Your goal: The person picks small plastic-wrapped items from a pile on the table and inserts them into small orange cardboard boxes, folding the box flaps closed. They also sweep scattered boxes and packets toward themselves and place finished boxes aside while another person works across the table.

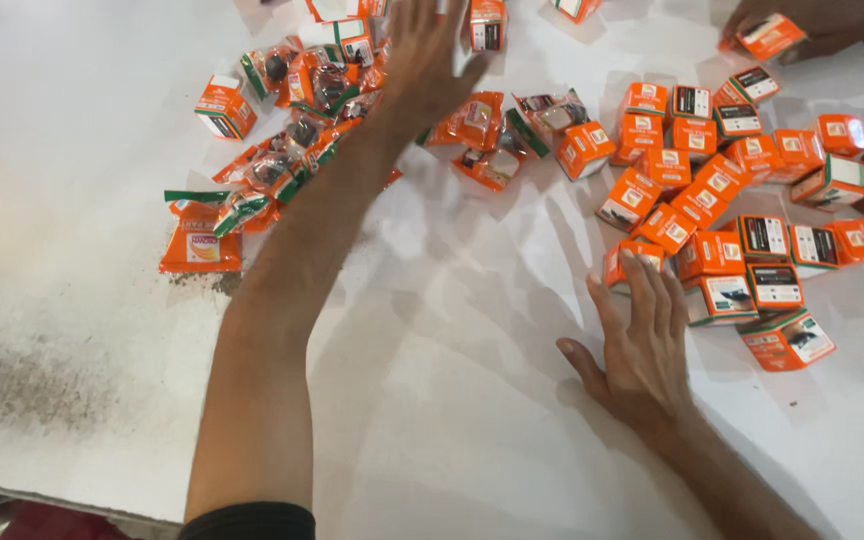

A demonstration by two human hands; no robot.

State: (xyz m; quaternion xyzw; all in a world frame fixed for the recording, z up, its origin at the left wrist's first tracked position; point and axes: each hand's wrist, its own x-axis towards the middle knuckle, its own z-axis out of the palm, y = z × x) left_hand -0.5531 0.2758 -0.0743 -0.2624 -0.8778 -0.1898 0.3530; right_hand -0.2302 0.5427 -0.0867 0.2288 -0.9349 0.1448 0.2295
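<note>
Small orange cardboard boxes (pixel 722 215) cluster just beyond the right hand (pixel 642 345), spread flat, fingertips touching one; left hand (pixel 432 55) spreads open over crinkly plastic packets (pixel 292 150).

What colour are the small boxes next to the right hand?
Mostly orange, some with white or black panels and green edges, seen in the head view: the small boxes by the right hand.

Bare white tabletop (pixel 432 330) between my hands gives free passage; small orange cardboard boxes (pixel 742 230) block right, clear-and-orange plastic packets (pixel 292 150) block far left.
</note>
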